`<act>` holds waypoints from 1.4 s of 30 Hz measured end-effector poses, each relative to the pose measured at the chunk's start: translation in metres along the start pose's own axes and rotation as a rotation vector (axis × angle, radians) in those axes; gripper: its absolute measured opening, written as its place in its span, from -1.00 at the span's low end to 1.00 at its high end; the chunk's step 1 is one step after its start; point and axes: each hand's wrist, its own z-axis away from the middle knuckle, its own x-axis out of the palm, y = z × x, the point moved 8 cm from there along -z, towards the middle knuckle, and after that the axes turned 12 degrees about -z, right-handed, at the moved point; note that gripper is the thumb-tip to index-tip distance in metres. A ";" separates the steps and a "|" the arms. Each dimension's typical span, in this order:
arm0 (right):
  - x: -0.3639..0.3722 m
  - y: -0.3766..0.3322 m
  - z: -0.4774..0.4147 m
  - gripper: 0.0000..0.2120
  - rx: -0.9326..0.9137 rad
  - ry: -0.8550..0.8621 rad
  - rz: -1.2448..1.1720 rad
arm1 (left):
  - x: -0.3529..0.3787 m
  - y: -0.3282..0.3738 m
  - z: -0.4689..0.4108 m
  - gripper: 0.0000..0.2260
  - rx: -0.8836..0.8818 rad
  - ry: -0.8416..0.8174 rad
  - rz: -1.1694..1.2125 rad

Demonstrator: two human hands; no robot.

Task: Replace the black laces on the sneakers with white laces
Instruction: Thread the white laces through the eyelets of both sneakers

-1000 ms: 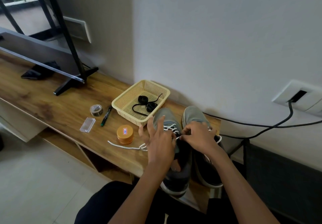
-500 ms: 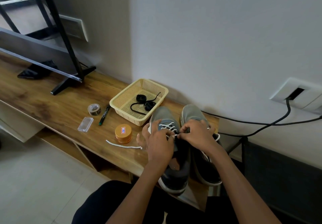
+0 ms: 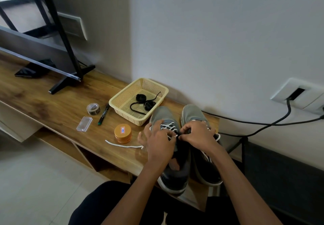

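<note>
Your left hand (image 3: 158, 142) and right hand (image 3: 198, 135) meet over a grey fabric sneaker (image 3: 162, 113), fingers curled, each pinching the thin white lace (image 3: 169, 125) criss-crossed on it. The lace's loose end trails across the wood-grain tabletop (image 3: 52, 105) beside a round orange tin (image 3: 123, 132). Coiled black laces (image 3: 140, 97) lie in a perforated cream basket (image 3: 126, 94) behind.

On the bench (image 3: 52, 105), 2 sneakers stand side by side at the right end, left sneaker (image 3: 161, 114) beside right sneaker (image 3: 192, 112); the left hand (image 3: 159, 140) and right hand (image 3: 198, 135) meet on top of the left sneaker, pinching its lace (image 3: 169, 126), whose end trails left in front of the jar (image 3: 123, 132); the basket (image 3: 122, 95), behind the jar, holds coiled laces (image 3: 141, 97); left of the basket lie a marker (image 3: 103, 114), tape roll (image 3: 93, 108) and plastic case (image 3: 84, 123).
</note>
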 end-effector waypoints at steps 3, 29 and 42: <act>0.000 0.000 0.000 -0.93 0.011 -0.005 -0.020 | 0.002 0.000 -0.002 -0.90 0.006 -0.040 0.055; 0.006 0.009 -0.003 -0.77 0.072 -0.054 -0.207 | 0.007 -0.001 0.008 -0.94 -0.136 0.123 0.212; 0.007 -0.005 0.000 -0.81 0.003 -0.027 -0.107 | -0.005 0.006 0.011 -0.92 0.012 0.327 0.160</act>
